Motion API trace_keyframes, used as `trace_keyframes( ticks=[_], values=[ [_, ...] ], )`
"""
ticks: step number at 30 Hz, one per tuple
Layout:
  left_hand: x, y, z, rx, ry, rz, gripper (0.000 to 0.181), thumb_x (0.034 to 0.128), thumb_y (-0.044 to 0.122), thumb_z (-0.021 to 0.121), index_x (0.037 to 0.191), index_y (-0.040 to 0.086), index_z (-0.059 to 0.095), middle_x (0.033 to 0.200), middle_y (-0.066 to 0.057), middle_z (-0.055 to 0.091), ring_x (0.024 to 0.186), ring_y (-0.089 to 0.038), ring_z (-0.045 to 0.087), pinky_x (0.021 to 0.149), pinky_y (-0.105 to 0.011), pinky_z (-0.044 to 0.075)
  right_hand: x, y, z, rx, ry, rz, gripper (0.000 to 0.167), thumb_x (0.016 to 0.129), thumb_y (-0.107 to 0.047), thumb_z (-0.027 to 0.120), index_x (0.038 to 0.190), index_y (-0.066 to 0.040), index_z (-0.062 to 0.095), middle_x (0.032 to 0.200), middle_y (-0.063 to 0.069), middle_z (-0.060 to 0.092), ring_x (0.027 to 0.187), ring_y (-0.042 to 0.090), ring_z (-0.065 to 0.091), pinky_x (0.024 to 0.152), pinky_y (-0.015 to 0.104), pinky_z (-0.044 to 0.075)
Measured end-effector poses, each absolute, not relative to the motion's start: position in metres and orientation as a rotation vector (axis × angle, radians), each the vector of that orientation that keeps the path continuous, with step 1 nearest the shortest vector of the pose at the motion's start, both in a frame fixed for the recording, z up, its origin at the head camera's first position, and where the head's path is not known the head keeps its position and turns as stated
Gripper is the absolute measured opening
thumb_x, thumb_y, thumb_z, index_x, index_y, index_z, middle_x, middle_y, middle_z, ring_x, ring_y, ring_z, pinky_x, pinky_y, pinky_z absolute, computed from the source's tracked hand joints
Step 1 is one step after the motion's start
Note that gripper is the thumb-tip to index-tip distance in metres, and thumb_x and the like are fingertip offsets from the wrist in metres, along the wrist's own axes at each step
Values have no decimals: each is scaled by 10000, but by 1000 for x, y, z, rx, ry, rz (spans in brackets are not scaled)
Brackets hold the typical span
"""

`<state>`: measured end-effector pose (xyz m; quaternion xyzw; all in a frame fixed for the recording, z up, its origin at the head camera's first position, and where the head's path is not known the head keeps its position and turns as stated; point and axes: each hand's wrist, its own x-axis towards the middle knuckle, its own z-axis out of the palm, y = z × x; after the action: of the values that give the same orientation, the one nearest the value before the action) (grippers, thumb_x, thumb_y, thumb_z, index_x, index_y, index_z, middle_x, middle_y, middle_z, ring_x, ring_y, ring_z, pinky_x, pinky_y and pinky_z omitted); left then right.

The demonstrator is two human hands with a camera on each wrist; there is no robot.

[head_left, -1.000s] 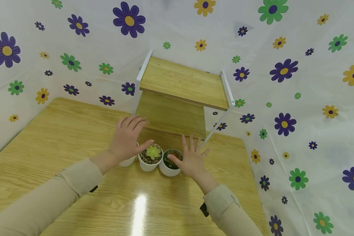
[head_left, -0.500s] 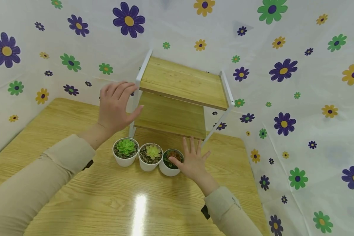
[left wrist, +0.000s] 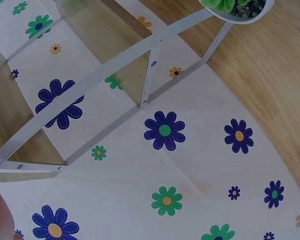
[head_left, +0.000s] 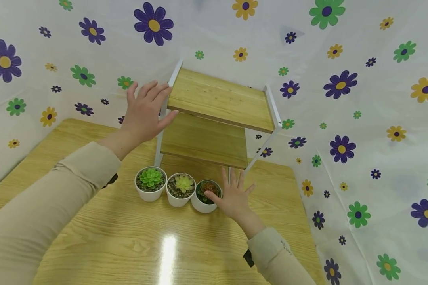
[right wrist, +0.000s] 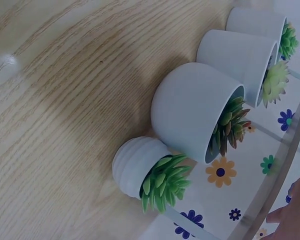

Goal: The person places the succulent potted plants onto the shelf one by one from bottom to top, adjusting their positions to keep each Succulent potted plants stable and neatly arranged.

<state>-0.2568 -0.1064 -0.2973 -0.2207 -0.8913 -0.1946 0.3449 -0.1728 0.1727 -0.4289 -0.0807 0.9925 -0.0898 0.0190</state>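
My left hand (head_left: pixel 145 113) is raised beside the upper left corner of a two-tier wooden shelf (head_left: pixel 221 99) with white side frames. Its fingers are extended and hold nothing; whether they touch the frame I cannot tell. In the left wrist view, only an edge of this hand (left wrist: pixel 0 212) shows by the frame's end. My right hand (head_left: pixel 233 198) spreads its fingers near a white pot with a reddish succulent (head_left: pixel 207 191). To the left stand pots with a yellow-green succulent (head_left: pixel 184 183) and a bright green one (head_left: pixel 151 179).
A ribbed white pot with a green succulent (right wrist: pixel 140 167) shows in the right wrist view; my right hand hides it in the head view. The wooden table (head_left: pixel 128 245) meets a flower-printed cloth backdrop (head_left: pixel 371 166) behind and at the sides.
My left hand has risen from in front of the left pot to the shelf's upper left corner, uncovering the bright green succulent. My right hand has barely moved, and the pots stand where they were.
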Motion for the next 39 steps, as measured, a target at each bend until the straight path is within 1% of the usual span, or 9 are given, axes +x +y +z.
trace_keyframes(
  ticks=[3,7,9,12,15,22,26,31,39],
  values=[
    [-259,-108,-295,-553,-2350,-488,462,898,303,582,1267,28,541,1317,-142,543,1273,-326,406,1102,-592,137,-173,174,-431,-264,3097,-299,937,819,-732,388,1518,-181,93,1571,143,107,1419,462,16,957,803,54],
    [-261,-108,-291,-533,-2330,-477,371,902,246,593,1209,39,594,1262,-133,593,1220,-313,467,1096,-571,184,-173,178,-434,-269,3109,-326,1029,745,-840,194,1518,-171,77,1570,139,124,1422,451,51,978,788,61],
    [-263,-109,-290,-525,-2314,-479,337,903,220,596,1191,46,612,1241,-124,611,1203,-305,484,1091,-561,202,-174,180,-436,-254,3097,-360,1033,747,-840,186,1518,-163,67,1565,155,131,1426,436,62,1003,768,50],
    [-265,-112,-292,-516,-2275,-512,293,903,171,595,1167,52,638,1212,-114,635,1175,-294,507,1081,-547,222,-175,185,-441,-226,3072,-414,986,809,-762,337,1516,-129,69,1554,191,147,1426,423,101,1046,727,43],
    [-267,-115,-294,-506,-2241,-549,265,905,150,593,1146,62,659,1190,-106,652,1155,-287,519,1074,-535,230,-177,192,-449,-190,3067,-481,955,843,-623,515,1507,-76,100,1529,231,194,1410,425,168,1078,684,91],
    [-271,-117,-298,-491,-2210,-622,242,897,144,605,1116,72,679,1161,-102,668,1131,-277,534,1056,-514,239,-179,216,-477,-109,2996,-780,1067,743,-426,755,1485,2,118,1483,275,257,1351,451,277,1085,573,268],
    [-272,-115,-298,-499,-2188,-640,225,891,140,603,1086,73,694,1125,-100,685,1100,-275,555,1043,-514,249,-180,227,-490,-18,2897,-890,1101,711,-366,796,1479,24,110,1474,300,254,1346,459,280,1063,566,311],
    [-272,-112,-297,-498,-2210,-635,226,897,145,584,1082,80,695,1118,-92,688,1100,-270,551,1047,-509,249,-182,237,-503,67,2861,-953,1082,684,-321,823,1470,20,162,1439,283,338,1310,453,342,1040,571,334],
    [-273,-111,-297,-512,-2202,-635,226,890,150,596,1081,81,696,1116,-91,689,1084,-263,566,1045,-513,250,-185,239,-515,152,2838,-980,949,688,-303,822,1409,18,294,1354,219,477,1218,440,442,997,597,340]
  ],
)
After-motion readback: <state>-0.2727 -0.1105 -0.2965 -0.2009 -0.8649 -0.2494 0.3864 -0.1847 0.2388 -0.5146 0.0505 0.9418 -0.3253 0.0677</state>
